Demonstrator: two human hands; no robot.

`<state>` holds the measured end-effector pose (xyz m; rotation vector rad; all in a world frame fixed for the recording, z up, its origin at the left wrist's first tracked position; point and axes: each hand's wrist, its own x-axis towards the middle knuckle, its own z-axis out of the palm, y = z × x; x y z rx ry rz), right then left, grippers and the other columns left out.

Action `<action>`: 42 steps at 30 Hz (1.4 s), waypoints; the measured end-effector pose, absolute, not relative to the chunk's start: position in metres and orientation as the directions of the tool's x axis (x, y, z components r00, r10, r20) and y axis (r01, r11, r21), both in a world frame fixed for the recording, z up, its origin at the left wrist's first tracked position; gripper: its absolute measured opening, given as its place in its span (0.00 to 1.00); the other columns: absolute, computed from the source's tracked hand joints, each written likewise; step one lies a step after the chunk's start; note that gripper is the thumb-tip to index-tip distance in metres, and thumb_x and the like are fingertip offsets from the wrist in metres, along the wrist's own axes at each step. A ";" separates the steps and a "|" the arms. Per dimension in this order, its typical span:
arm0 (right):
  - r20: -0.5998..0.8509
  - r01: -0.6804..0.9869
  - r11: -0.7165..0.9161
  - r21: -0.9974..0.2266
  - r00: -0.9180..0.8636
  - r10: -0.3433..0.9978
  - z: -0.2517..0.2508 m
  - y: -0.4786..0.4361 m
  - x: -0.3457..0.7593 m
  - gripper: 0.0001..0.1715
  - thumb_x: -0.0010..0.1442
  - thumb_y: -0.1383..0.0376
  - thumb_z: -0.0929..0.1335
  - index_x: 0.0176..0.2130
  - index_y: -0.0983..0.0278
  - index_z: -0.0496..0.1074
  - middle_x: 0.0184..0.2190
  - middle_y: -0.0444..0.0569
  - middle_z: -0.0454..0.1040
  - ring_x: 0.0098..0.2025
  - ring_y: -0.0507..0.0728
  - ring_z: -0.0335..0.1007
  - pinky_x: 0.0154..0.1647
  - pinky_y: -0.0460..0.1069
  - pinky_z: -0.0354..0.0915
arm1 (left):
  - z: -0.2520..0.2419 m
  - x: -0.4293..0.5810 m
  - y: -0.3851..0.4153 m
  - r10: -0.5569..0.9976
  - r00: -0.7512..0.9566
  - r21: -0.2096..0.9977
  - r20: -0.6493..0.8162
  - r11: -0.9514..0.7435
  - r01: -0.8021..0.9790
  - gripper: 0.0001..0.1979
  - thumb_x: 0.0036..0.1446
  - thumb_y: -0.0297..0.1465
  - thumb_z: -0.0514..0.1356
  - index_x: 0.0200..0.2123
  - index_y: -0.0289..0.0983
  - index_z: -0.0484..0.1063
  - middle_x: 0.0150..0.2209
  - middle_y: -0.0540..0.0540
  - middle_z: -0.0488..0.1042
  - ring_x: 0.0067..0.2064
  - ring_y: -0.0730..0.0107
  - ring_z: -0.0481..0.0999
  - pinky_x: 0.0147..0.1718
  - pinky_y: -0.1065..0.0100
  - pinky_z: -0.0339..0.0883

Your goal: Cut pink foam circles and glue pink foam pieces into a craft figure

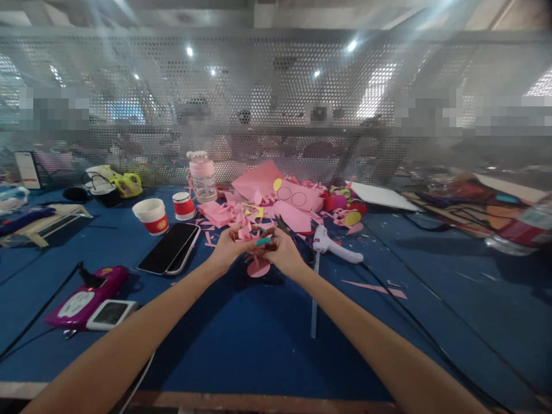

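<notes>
My left hand (229, 248) is closed, its fingertips pinching a small pink paper craft (245, 231) with folded strips. A pink paper disc (257, 268) hangs just below the fingers. My right hand (285, 250) meets it from the other side, with its fingers curled inward. Between the two sets of fingertips shows a short teal piece (263, 241), whose kind I cannot make out. What the right fingers grip is mostly hidden. Directly behind the hands lies a heap of pink paper sheets (297, 217) and cuttings.
A white glue gun (338, 247) with a clear glue stick lies right of my hands, its cable trailing. To the left are a black phone (168, 248), paper cups (152, 216) and a purple device (88, 296). A bottle (202, 175) stands before the perforated metal screen (276, 86).
</notes>
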<state>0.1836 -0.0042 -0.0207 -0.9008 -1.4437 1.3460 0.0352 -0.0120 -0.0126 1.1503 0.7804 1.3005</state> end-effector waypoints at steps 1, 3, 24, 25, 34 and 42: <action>0.143 -0.080 0.125 -0.989 -0.291 0.946 -0.020 -0.004 0.184 0.29 0.32 0.66 0.76 0.32 0.61 0.59 0.24 0.41 0.75 0.29 0.58 0.76 0.32 0.52 0.71 | -0.013 0.035 -0.011 0.976 0.152 0.940 0.159 -0.102 -0.325 0.22 0.33 0.30 0.71 0.36 0.32 0.72 0.24 0.48 0.76 0.23 0.71 0.74 0.22 0.72 0.67; 0.131 -0.083 0.112 -0.990 -0.288 0.949 -0.019 -0.005 0.184 0.29 0.33 0.66 0.76 0.32 0.61 0.58 0.24 0.41 0.75 0.30 0.58 0.76 0.33 0.53 0.71 | -0.014 0.035 -0.010 0.978 0.142 0.937 0.152 -0.097 -0.337 0.23 0.33 0.30 0.71 0.36 0.32 0.72 0.24 0.47 0.76 0.23 0.70 0.75 0.23 0.71 0.68; 0.118 -0.167 0.071 -0.983 -0.296 0.948 -0.014 -0.007 0.183 0.31 0.31 0.60 0.77 0.32 0.61 0.59 0.24 0.41 0.74 0.25 0.55 0.74 0.29 0.51 0.71 | -0.011 0.033 -0.010 0.978 0.134 0.872 0.161 -0.077 -0.483 0.28 0.31 0.37 0.71 0.39 0.36 0.70 0.39 0.45 0.74 0.33 0.68 0.76 0.27 0.70 0.71; 0.113 -0.156 0.071 -0.985 -0.283 0.952 -0.014 -0.006 0.183 0.31 0.31 0.59 0.77 0.32 0.61 0.60 0.23 0.41 0.74 0.25 0.55 0.74 0.29 0.50 0.71 | -0.010 0.032 -0.010 0.975 0.143 0.860 0.171 -0.076 -0.505 0.29 0.31 0.40 0.70 0.39 0.36 0.70 0.39 0.45 0.74 0.34 0.67 0.76 0.28 0.70 0.71; 0.177 -0.147 0.146 -0.978 -0.222 0.959 -0.016 -0.004 0.184 0.31 0.31 0.61 0.77 0.32 0.62 0.61 0.28 0.43 0.75 0.28 0.54 0.74 0.32 0.49 0.70 | -0.015 0.036 -0.009 0.935 0.294 0.895 0.197 -0.049 -0.443 0.27 0.31 0.45 0.69 0.34 0.34 0.72 0.40 0.42 0.74 0.38 0.65 0.75 0.35 0.70 0.68; 0.124 -0.104 0.103 -0.989 -0.222 0.967 -0.018 -0.004 0.184 0.31 0.32 0.60 0.77 0.33 0.62 0.60 0.23 0.41 0.74 0.28 0.57 0.76 0.28 0.49 0.70 | -0.011 0.032 -0.010 0.931 0.310 0.866 0.191 -0.012 -0.500 0.29 0.37 0.53 0.62 0.39 0.40 0.72 0.49 0.42 0.71 0.42 0.60 0.74 0.34 0.65 0.69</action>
